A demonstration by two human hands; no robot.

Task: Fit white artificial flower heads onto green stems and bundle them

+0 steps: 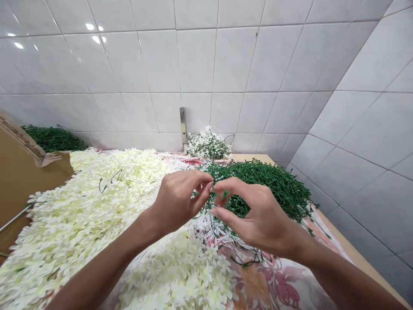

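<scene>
My left hand [180, 196] is closed in a pinch, thumb against fingertips, on a thin green artificial flower stem [225, 194]. Right beside it, my right hand [258, 211] has its index finger curved near the stem and its thumb apart, leaving a gap between them. Whether the right fingers touch the stem is hard to see. Behind and below the right hand lies a big heap of green plastic stems [274, 181]. Thin white stamens [206, 230] are piled beneath both hands. Cream-white fabric petals [97, 206] spread widely to the left, with another pile of petals [180, 271] in front.
A bunch of assembled white flowers [208, 144] lies against the tiled wall [196, 60], by a metal strip [183, 125]. At left stands a cardboard box [29, 172], with more green stems [53, 137] behind it. A flowered cloth [284, 284] covers the table.
</scene>
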